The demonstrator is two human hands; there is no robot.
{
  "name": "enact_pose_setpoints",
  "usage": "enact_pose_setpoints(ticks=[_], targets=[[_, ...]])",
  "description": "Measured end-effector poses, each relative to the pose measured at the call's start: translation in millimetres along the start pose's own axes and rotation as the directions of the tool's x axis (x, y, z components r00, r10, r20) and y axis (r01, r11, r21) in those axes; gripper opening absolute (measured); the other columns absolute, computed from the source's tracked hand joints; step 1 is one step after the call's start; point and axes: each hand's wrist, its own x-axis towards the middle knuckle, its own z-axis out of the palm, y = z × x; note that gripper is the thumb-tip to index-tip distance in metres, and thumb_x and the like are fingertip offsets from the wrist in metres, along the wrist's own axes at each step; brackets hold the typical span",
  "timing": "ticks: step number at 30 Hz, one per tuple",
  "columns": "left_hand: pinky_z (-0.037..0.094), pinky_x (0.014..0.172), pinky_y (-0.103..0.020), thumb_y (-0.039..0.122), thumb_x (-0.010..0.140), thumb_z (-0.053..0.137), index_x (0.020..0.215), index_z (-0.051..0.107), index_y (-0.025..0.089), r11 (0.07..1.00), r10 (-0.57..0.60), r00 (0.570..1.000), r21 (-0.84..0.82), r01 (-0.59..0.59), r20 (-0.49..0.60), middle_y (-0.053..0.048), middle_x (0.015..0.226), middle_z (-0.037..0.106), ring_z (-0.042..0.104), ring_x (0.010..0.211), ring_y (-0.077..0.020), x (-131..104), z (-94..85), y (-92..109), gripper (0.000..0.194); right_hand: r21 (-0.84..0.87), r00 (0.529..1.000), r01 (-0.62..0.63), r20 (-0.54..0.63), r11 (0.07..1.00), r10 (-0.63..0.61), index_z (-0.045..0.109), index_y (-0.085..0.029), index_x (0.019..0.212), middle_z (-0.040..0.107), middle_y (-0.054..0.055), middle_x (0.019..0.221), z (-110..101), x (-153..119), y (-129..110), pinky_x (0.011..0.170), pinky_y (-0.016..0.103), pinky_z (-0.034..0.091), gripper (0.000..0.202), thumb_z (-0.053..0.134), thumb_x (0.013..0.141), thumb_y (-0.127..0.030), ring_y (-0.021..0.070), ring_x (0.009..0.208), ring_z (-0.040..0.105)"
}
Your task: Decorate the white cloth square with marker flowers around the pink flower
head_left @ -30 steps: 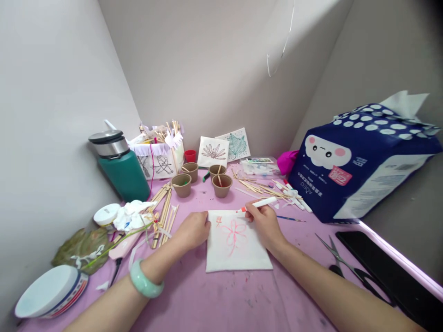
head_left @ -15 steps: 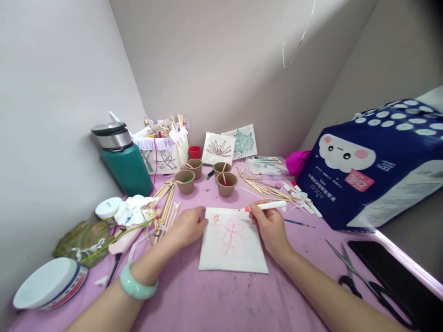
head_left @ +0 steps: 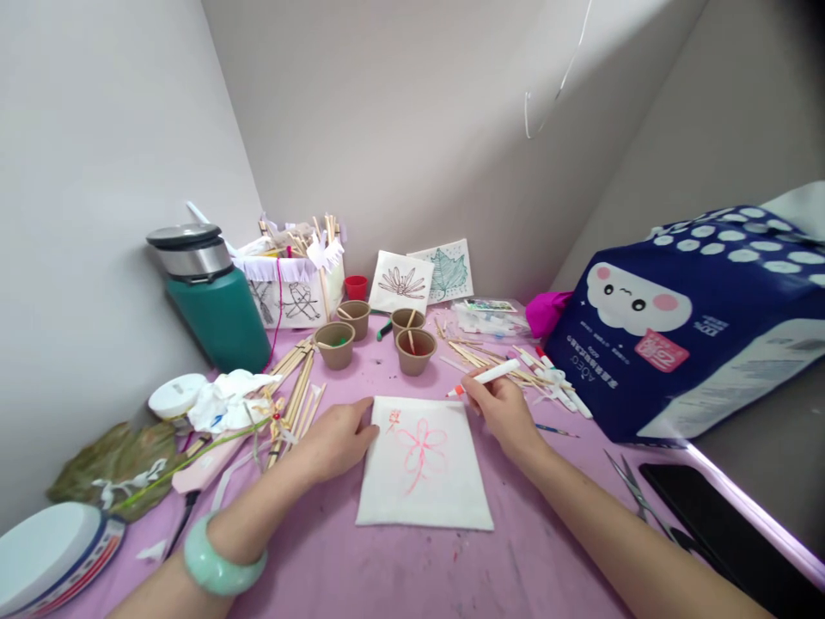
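Observation:
A white square sheet (head_left: pixel 444 499), which could be cloth or thick paper, lies flat on the table and bears a pink flower drawing and small orange-red marks at its upper left. My left hand (head_left: pixel 339 440) rests beside its upper left edge, thumb and forefinger apart, fingertips touching the edge. In my right hand (head_left: pixel 506 413) is a white marker (head_left: pixel 495 372) with an orange-red tip, gripped between thumb and fingers. The marker tip points left, just above the sheet's top right edge; whether it touches cannot be made out.
Brown cups (head_left: pixel 415 361) holding sticks stand behind the sheet. On the left are a green bottle (head_left: pixel 219 318), wooden sticks, a pink glue gun (head_left: pixel 204 464) and a white bowl (head_left: pixel 51 550). Scissors (head_left: pixel 635 490), a black phone (head_left: pixel 702 516) and a blue pack (head_left: pixel 619 344) occupy the right.
The camera view has shifted slightly, so most things appear a little left. The marker is tilted more steeply, its back end raised. Both hands stay beside the sheet.

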Motion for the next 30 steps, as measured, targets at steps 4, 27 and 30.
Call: enact_pose_setpoints(ticks=[4,27,30], targets=[[0.03,0.056,-0.025,0.026,0.082,0.043,0.111,0.056,0.02,1.0,-0.024,1.0,0.003,0.024,0.013,0.0,0.065,0.059,0.055,0.063,-0.0164,1,1.0,-1,0.033,-0.073,0.994,0.074,-0.071,0.995,-0.079,0.055,-0.017,0.072,0.05,-0.003,0.056,2,-3,6,0.051,0.024,0.035,0.031,0.06,0.077,-0.047,0.012,0.053,0.044],[0.038,0.067,-0.028,0.023,0.083,0.037,0.105,0.058,0.021,0.998,-0.055,0.998,0.045,0.054,0.024,-0.007,0.092,0.07,0.064,0.085,-0.0224,1,-0.3,4,0.03,-0.308,0.975,0.214,0.013,0.927,-0.221,0.053,-0.018,0.07,0.049,-0.004,0.052,-5,-12,13,0.05,0.023,0.036,0.021,0.053,0.08,-0.037,0.0115,0.047,0.046],[0.039,0.068,-0.027,0.023,0.083,0.038,0.102,0.059,0.021,0.998,-0.051,0.998,0.036,0.051,0.025,-0.007,0.097,0.07,0.064,0.086,-0.022,0,-1.4,5,0.028,-0.307,0.973,0.225,0.024,0.925,-0.229,0.054,-0.018,0.07,0.05,-0.004,0.053,-5,-13,14,0.05,0.023,0.036,0.021,0.053,0.08,-0.036,0.0116,0.048,0.046]])
